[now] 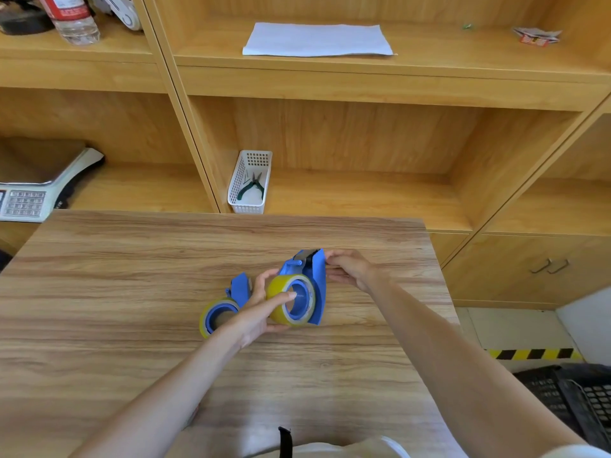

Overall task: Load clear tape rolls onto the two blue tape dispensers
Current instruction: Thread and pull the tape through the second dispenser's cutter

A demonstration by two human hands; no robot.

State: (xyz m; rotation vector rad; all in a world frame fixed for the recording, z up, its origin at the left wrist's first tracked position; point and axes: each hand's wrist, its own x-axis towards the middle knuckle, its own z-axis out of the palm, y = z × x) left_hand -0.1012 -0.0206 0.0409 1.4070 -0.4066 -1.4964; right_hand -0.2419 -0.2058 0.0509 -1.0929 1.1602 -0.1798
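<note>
Left hand [264,309]: fingers curled around the near roll [291,300], thumb under, index across its open core. Right hand [352,269]: pinching the far edge of the right dispenser [314,276] near its blade end, steadying it.

Roll sits on that dispenser's blue hub, at the centre of the table [132,276]. Second dispenser [239,289] lies just left, touching the left hand, with its own roll [215,317] on.

Judgement: second roll being seated; task near its end. Next move probably calls for pressing the roll fully home, then threading the tape end toward the blade; free end not visible.

Room: bare table on all sides of the dispensers, edges well away. Basket [249,183] sits on the shelf beyond.
</note>
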